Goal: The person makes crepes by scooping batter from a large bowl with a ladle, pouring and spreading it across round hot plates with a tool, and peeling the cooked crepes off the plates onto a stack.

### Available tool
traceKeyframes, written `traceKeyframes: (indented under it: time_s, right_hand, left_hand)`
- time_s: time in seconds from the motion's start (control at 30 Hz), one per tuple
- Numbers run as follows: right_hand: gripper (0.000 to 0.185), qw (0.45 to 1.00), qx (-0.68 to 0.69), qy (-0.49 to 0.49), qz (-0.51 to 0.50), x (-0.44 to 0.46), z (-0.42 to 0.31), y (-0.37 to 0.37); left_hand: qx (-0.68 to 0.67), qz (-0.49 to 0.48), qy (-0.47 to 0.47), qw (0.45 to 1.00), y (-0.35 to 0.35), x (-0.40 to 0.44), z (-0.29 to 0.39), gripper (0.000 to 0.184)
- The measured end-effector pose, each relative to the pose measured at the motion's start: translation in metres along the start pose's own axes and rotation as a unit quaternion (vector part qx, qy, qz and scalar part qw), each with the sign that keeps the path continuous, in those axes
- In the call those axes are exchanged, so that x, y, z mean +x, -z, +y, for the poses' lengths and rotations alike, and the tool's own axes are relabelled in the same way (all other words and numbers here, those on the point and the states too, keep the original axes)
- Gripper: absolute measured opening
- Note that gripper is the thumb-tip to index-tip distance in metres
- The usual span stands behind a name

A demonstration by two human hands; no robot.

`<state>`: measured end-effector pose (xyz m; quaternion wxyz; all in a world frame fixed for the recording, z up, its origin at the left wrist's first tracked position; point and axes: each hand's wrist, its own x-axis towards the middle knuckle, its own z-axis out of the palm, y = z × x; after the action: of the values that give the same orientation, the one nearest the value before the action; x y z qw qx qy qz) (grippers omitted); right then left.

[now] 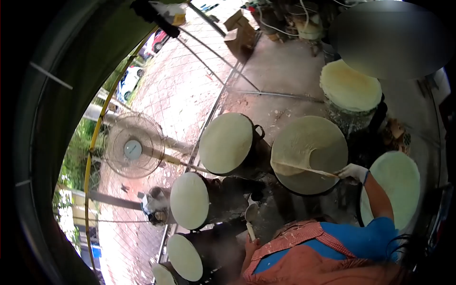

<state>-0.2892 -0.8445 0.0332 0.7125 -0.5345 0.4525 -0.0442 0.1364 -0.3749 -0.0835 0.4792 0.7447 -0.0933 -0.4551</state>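
My right hand (352,174), in a pale glove, is closed around the end of a long, thin wooden spreader (304,169). The spreader lies across a round griddle (327,137) coated with thin grey-beige batter (292,137), leaving a curved swirl in it. Lower down, my left hand (251,245) is closed on the light handle of a ladle (251,213), its bowl pointing away from me beside the griddles. Just right of my right arm is another griddle covered with a pale round sheet (394,190).
More pale round sheets cover griddles at left: one (226,143), another (190,200) and a third (185,257). A stack of thin sheets (351,88) stands at upper right, below a blurred patch. A fan (134,148) stands left, cardboard boxes (241,38) at the back.
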Motion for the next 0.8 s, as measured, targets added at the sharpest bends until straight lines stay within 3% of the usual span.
traceKeyframes:
  time_s: [0.07, 0.1, 0.13, 0.2, 0.23, 0.3, 0.33, 0.4, 0.43, 0.47, 0.5, 0.53, 0.57, 0.63, 0.7, 0.8]
  right_hand:
    - [0.027, 0.998, 0.031, 0.056, -0.008, 0.019, 0.004, 0.023]
    - [0.024, 0.982, -0.128, 0.136, 0.024, 0.054, 0.005, 0.034]
    - [0.024, 0.994, -0.024, 0.063, 0.083, 0.065, -0.023, 0.023]
    - [0.026, 0.992, -0.091, 0.044, 0.076, 0.082, -0.071, 0.018]
    - [0.024, 0.995, -0.06, 0.012, 0.077, 0.057, -0.114, -0.004]
    - [0.025, 0.995, -0.086, -0.041, 0.004, 0.043, -0.099, -0.001]
    - [0.025, 0.992, -0.107, -0.065, -0.033, 0.043, -0.087, 0.003]
    - [0.024, 0.965, -0.164, 0.161, -0.126, 0.064, 0.02, 0.043]
    - [0.021, 0.967, -0.16, 0.141, -0.138, 0.041, 0.029, 0.053]
    - [0.018, 0.954, -0.185, 0.192, -0.138, 0.035, 0.022, 0.058]
    - [0.015, 0.937, -0.209, 0.244, -0.135, 0.03, 0.014, 0.064]
    - [0.012, 0.891, -0.252, 0.358, -0.118, 0.039, 0.003, 0.063]
    - [0.009, 0.9, -0.251, 0.344, -0.097, 0.045, -0.014, 0.056]
    - [0.008, 0.966, -0.195, 0.167, -0.029, 0.056, -0.072, 0.021]
    - [0.013, 0.984, -0.176, 0.026, 0.0, 0.041, -0.129, -0.017]
    - [0.018, 0.968, -0.238, -0.043, -0.063, 0.043, -0.064, 0.003]
  left_hand:
    - [0.035, 0.036, 0.004, 0.999, 0.001, -0.004, 0.007, 0.058]
    - [-0.007, -0.042, -0.019, 0.999, 0.009, -0.008, 0.014, 0.059]
    - [0.006, -0.04, -0.031, 0.999, 0.011, -0.013, 0.021, 0.061]
    - [0.034, -0.041, -0.045, 0.998, 0.01, -0.028, 0.03, 0.064]
    - [-0.021, -0.032, -0.024, 0.999, 0.012, -0.025, 0.016, 0.066]
    - [-0.126, 0.001, 0.012, 0.992, 0.041, -0.007, -0.029, 0.069]
    - [-0.059, -0.011, -0.016, 0.998, 0.039, -0.019, -0.012, 0.069]
    - [0.058, -0.032, -0.063, 0.996, -0.008, -0.069, 0.065, 0.068]
    - [0.129, -0.052, -0.152, 0.979, 0.003, -0.057, 0.037, 0.069]
    - [0.193, -0.059, -0.243, 0.949, 0.013, -0.046, 0.012, 0.071]
    - [0.071, -0.017, -0.117, 0.99, -0.007, -0.064, 0.045, 0.071]
    - [-0.049, 0.021, 0.013, 0.998, -0.02, -0.077, 0.07, 0.071]
    - [-0.044, 0.027, 0.031, 0.998, -0.021, -0.079, 0.074, 0.07]
    - [-0.131, -0.01, 0.026, 0.991, -0.011, -0.079, 0.072, 0.069]
    - [-0.19, -0.031, 0.033, 0.981, -0.006, -0.076, 0.073, 0.068]
    - [-0.15, -0.037, 0.038, 0.987, 0.013, -0.079, 0.092, 0.066]
